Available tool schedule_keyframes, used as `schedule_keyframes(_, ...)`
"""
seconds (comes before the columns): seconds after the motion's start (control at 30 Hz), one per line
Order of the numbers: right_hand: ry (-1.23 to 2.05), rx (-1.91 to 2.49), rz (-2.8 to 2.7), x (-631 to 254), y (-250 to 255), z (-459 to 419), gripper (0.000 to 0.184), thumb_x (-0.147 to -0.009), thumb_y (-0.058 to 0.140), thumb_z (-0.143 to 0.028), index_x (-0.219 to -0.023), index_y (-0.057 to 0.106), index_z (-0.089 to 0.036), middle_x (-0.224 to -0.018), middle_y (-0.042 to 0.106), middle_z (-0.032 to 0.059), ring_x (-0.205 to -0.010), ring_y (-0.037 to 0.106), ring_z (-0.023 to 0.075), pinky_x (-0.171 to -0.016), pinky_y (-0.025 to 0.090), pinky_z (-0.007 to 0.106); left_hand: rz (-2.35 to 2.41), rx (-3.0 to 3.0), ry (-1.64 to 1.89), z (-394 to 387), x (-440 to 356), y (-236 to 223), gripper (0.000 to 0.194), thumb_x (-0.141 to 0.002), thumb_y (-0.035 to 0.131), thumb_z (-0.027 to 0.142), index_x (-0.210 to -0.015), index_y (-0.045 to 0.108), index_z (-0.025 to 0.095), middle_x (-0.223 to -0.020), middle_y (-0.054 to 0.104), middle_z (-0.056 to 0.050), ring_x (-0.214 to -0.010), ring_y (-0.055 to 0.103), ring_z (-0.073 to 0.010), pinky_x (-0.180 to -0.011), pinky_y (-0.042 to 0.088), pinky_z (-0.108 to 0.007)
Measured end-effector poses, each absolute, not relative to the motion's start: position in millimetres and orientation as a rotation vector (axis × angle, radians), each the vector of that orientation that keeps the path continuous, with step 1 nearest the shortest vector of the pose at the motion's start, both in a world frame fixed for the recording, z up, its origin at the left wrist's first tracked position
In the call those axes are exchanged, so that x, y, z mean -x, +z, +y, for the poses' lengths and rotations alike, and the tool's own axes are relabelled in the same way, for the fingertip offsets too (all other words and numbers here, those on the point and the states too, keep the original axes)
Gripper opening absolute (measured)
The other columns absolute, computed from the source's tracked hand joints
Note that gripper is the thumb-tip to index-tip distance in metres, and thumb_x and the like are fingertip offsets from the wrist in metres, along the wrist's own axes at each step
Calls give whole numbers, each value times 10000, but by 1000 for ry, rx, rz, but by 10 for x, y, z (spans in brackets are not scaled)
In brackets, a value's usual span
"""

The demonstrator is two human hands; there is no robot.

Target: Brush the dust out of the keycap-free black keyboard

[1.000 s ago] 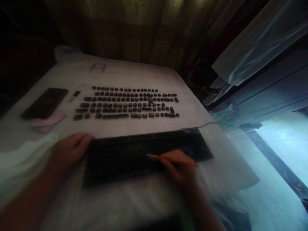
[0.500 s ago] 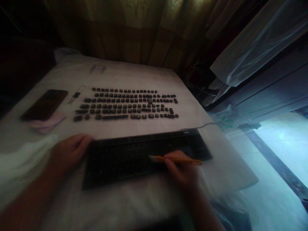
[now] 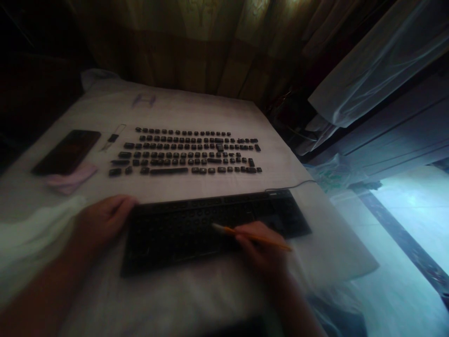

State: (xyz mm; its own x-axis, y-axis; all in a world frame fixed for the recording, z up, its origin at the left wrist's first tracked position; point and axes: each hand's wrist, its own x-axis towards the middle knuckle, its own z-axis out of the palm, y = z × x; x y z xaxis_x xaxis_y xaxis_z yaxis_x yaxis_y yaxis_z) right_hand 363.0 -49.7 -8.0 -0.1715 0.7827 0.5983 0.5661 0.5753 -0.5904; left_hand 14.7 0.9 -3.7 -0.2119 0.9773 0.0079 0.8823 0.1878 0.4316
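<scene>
A black keyboard base (image 3: 164, 238) with its keycaps off lies across the near part of the table. My left hand (image 3: 105, 217) is closed on its upper left corner, thumb and fingers at the edge. In my right hand (image 3: 261, 243) is a small brush (image 3: 252, 235) with an orange handle and pale bristles. The bristle end points left and is over the middle of the base; whether it touches is too dark to tell. Beyond the base, loose black keycaps (image 3: 170, 171) lie in several rows.
A dark phone (image 3: 66, 152) rests at the left by a pink cloth (image 3: 72, 179). Near it lies a wire keycap puller (image 3: 113, 137). White crumpled fabric (image 3: 35, 229) covers the near left. The keyboard's cable (image 3: 298, 184) runs over the table's right edge. Curtains (image 3: 196, 51) hang behind.
My right hand has shifted slightly left, and the brush now tilts more, its bristles higher and further left over the base. My left hand stays at the corner.
</scene>
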Motion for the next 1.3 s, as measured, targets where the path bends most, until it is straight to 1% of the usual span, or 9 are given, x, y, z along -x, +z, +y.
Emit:
schedule_keyframes(0.13,311,1105,-1855,-3611,-63,-514,121,-941,636,-164,-919,731,-234,-760,790,12,-636,747,187,-593,615,312,2202,-1754,500,8,-141,-48,490,-791,385,568,-855,733,229,-845,792,-55,-799,735,-249,-731,512,-323)
schedule_keyframes(0.23,324,1073,-1830,-3591,-58,-529,107,-931,651,-153,-917,720,-233,-759,786,5,-626,737,177,-573,600,297,2203,-1754,507,11,-139,-59,485,-793,392,564,-857,734,226,-863,795,-57,-813,736,-250,-740,516,-322)
schedule_keyframes(0.37,323,1098,-1820,-3565,-35,-556,123,-919,650,-137,-923,722,-237,-757,786,0,-634,742,180,-579,607,302,2192,-1774,533,10,-132,-59,478,-796,398,548,-863,736,217,-873,794,-60,-817,733,-250,-756,524,-323)
schedule_keyframes(0.6,293,1164,-1748,-3538,0,-593,132,-908,650,-143,-910,733,-245,-754,784,4,-645,749,197,-597,625,324,2195,-1757,536,12,-135,-52,484,-779,399,565,-842,736,223,-852,794,-60,-803,733,-251,-736,523,-325)
schedule_keyframes(0.73,308,1171,-1773,-3528,-26,-592,130,-900,645,-142,-890,728,-242,-740,776,1,-622,737,192,-580,616,316,2184,-1751,524,14,-160,-38,488,-796,387,573,-841,733,231,-859,796,-55,-818,737,-252,-746,522,-329)
schedule_keyframes(0.87,308,1194,-1823,-3513,-27,-596,133,-909,635,-152,-883,729,-243,-739,774,6,-619,735,194,-579,609,318,2198,-1753,523,3,-146,-39,485,-785,387,564,-842,728,224,-875,796,-67,-832,736,-257,-767,524,-335)
schedule_keyframes(1.03,300,1183,-1887,-3488,-23,-585,154,-933,627,-159,-874,745,-239,-734,779,11,-618,738,193,-595,609,318,2175,-1763,540,2,-135,-55,466,-791,397,568,-828,724,238,-823,786,-44,-774,728,-243,-716,516,-321)
schedule_keyframes(1.13,315,1160,-1871,-3478,-52,-579,148,-939,636,-160,-890,752,-236,-753,790,11,-634,745,190,-602,605,314,2183,-1778,543,10,-155,-39,462,-791,391,564,-808,720,239,-814,784,-45,-776,727,-248,-708,513,-321)
schedule_keyframes(1.3,356,1155,-1845,-3488,-81,-586,156,-930,642,-154,-910,762,-251,-758,794,8,-629,747,191,-604,614,323,2194,-1772,519,11,-152,-20,448,-791,397,542,-812,725,237,-836,793,-49,-792,729,-246,-736,519,-325)
